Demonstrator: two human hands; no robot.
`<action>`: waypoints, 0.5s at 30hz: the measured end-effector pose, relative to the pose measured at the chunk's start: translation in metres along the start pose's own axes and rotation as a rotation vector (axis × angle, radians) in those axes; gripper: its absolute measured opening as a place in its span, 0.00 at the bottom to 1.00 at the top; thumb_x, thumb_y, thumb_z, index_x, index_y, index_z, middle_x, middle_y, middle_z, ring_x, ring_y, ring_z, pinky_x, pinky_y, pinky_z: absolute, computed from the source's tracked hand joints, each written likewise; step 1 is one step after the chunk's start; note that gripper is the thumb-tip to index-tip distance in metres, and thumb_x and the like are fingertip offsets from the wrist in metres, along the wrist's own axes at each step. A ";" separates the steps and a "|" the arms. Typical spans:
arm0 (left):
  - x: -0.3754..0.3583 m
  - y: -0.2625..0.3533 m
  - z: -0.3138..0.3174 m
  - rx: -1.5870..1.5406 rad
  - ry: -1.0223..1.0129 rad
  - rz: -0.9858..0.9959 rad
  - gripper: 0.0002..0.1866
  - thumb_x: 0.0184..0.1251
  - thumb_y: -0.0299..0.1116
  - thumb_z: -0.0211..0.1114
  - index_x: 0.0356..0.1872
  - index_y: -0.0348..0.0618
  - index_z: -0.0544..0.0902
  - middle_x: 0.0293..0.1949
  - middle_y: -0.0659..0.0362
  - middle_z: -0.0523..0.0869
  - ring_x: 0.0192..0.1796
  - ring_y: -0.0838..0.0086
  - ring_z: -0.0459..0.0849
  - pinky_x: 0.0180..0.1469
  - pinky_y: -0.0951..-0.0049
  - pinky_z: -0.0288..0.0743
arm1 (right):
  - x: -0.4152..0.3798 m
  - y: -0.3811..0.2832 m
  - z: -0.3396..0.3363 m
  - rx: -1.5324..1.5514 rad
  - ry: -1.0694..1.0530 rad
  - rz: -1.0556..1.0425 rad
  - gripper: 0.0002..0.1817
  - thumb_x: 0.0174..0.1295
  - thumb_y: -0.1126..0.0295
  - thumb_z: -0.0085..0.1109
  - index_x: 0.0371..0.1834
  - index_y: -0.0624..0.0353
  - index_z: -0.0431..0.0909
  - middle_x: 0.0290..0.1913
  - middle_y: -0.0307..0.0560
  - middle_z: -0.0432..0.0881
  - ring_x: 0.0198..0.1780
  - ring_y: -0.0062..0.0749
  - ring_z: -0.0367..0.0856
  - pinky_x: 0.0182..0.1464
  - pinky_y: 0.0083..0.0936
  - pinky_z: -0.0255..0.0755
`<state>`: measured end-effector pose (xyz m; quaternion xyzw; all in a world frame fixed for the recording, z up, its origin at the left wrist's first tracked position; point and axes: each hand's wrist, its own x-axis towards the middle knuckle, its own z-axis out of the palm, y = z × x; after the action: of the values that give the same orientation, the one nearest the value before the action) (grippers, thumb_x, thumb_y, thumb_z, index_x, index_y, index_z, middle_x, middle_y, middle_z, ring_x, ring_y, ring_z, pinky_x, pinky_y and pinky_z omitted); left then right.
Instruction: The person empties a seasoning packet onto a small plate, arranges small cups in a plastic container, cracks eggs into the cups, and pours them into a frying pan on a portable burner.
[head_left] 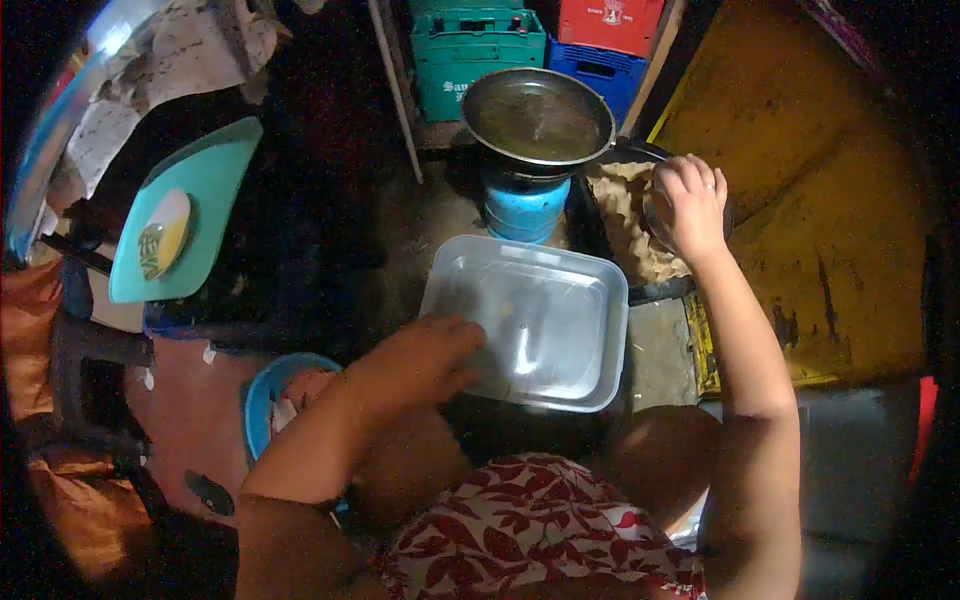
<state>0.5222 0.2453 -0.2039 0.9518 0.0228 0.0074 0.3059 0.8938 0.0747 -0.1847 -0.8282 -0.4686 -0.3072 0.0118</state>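
My left hand [435, 355], slightly blurred, is over the left edge of a clear plastic container [597, 300], with its fingers apart and nothing seen in them. My right hand [690, 205] reaches forward at the right, its fingers curled down over a dark round object that it mostly covers. That object rests on crumpled brown paper [618, 200]; its kind is hidden. Just beyond those fingers ends the black handle of a frying pan [535, 115]. The pan holds a shallow layer of liquid and sits on a stove above a blue gas canister [525, 208].
Green [480, 60], red [608, 25] and blue [598, 78] crates stand behind the pan. At left, a patterned oval dish [165, 235] lies on a turquoise board [218, 190]. A blue basin [258, 400] is beside my left forearm. A stained yellow-brown panel [820, 200] fills the right.
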 end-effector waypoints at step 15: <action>-0.020 -0.010 0.010 0.036 -0.059 0.018 0.15 0.64 0.43 0.67 0.43 0.42 0.81 0.42 0.48 0.84 0.47 0.51 0.82 0.49 0.56 0.77 | -0.120 -0.043 -0.046 0.421 -0.492 -0.090 0.17 0.57 0.50 0.64 0.35 0.52 0.83 0.34 0.51 0.84 0.42 0.51 0.82 0.54 0.55 0.67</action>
<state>0.5025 0.2464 -0.2182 0.9571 0.0054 -0.0185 0.2891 0.7928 -0.0078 -0.2207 -0.8353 -0.5469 0.0056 0.0557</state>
